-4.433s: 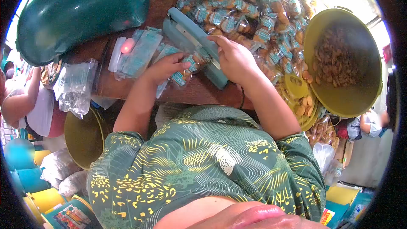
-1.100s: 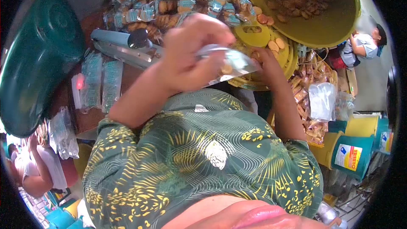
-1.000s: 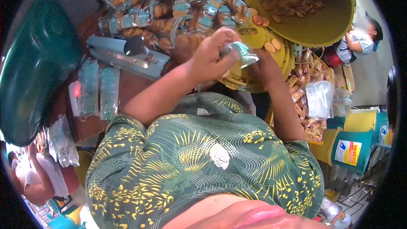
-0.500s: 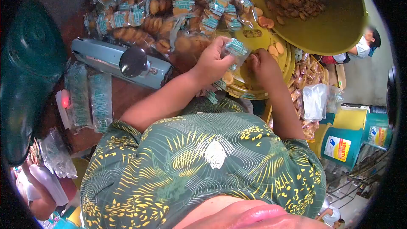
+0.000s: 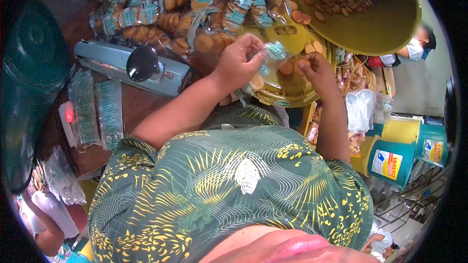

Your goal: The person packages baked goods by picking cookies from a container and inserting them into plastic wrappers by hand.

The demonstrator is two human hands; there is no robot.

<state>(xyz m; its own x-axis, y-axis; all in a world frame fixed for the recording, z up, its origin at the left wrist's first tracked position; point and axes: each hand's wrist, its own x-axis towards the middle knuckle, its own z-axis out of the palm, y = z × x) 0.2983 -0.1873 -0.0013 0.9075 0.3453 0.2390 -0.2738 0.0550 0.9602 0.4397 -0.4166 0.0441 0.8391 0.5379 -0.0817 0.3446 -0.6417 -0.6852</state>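
Note:
My left hand (image 5: 239,63) pinches a small clear plastic bag (image 5: 275,51) with turquoise print, above the yellow lid (image 5: 312,98). Close to the right, my right hand (image 5: 318,72) has its thumb and fingers together beside a round brown biscuit (image 5: 286,67); whether the fingers touch it is hard to tell. A few pale biscuits (image 5: 313,47) lie on the lid. Behind my left hand spreads a heap of packed biscuits (image 5: 170,22) in clear printed bags. The blue sealer (image 5: 122,68) with a black round knob lies left of my left forearm.
A large yellow tub (image 5: 390,24) holding biscuits stands at the back right. Flat printed bags (image 5: 110,112) lie on the brown table (image 5: 141,112). A green tub (image 5: 34,73) is at far left. Other people appear at left, right and lower right. Teal and yellow buckets (image 5: 390,160) stand at right.
My hands have moved from the sealer to above the yellow lid. Since half a second ago my right hand has shifted slightly right, and a brown biscuit now shows between the hands.

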